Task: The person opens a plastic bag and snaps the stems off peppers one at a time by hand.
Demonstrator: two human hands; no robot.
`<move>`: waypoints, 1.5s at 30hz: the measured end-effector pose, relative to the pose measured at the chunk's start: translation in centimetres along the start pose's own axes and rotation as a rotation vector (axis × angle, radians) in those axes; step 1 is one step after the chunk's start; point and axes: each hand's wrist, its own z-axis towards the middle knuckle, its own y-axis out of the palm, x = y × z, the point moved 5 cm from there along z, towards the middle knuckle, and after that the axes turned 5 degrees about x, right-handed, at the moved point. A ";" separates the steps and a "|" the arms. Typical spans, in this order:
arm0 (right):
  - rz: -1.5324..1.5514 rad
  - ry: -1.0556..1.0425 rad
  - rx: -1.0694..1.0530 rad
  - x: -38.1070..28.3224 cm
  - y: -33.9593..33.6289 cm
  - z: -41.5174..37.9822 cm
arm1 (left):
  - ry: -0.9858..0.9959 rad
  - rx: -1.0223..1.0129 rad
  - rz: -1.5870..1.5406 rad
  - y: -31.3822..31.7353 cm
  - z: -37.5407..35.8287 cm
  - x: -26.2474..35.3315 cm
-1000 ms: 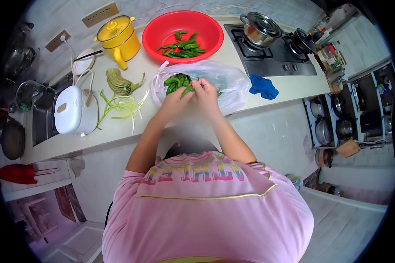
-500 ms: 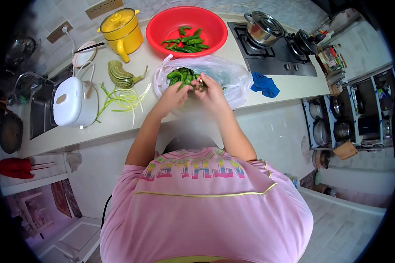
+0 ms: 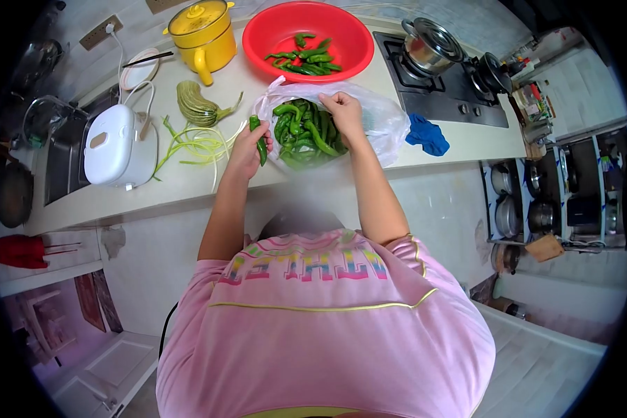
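Observation:
My left hand (image 3: 244, 151) is closed round a long green pepper (image 3: 261, 149), held upright at the left side of a thin white plastic bag (image 3: 377, 115). The bag lies open towards me, and several green peppers (image 3: 301, 129) show inside its mouth. At the bag's upper rim, my right hand (image 3: 346, 115) pinches the plastic between thumb and fingers. Beyond the bag stands a red basin (image 3: 256, 52), with a small heap of green peppers (image 3: 315, 61) on its bottom.
Left of the bag lie a striped green squash (image 3: 196, 104) and pale green stalks (image 3: 191, 148). A white appliance (image 3: 111, 150), a yellow pot (image 3: 209, 45) and a sink (image 3: 61, 160) are farther left. A blue cloth (image 3: 427, 134) lies before the gas stove (image 3: 477, 108), which carries a steel pot (image 3: 430, 49).
My hands were together over the bag and have moved apart. The left went left with a pepper; the right rose to the bag's rim, and the bag's mouth is wider.

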 end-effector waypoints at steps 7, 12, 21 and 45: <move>-0.712 -0.515 -0.492 -1.3 1.1 -6.6 | 0.069 -0.058 0.122 0.4 -0.9 -0.2; -1.189 -0.601 -0.611 2.7 2.1 -7.9 | 0.040 -0.059 0.105 1.2 -0.6 -0.4; 0.501 0.457 -0.497 0.4 -3.4 -8.0 | 0.009 -0.025 0.019 0.7 -1.7 -1.0; -0.854 0.060 -1.134 21.0 4.2 -21.3 | -0.068 0.202 -0.006 -3.3 -7.8 -4.5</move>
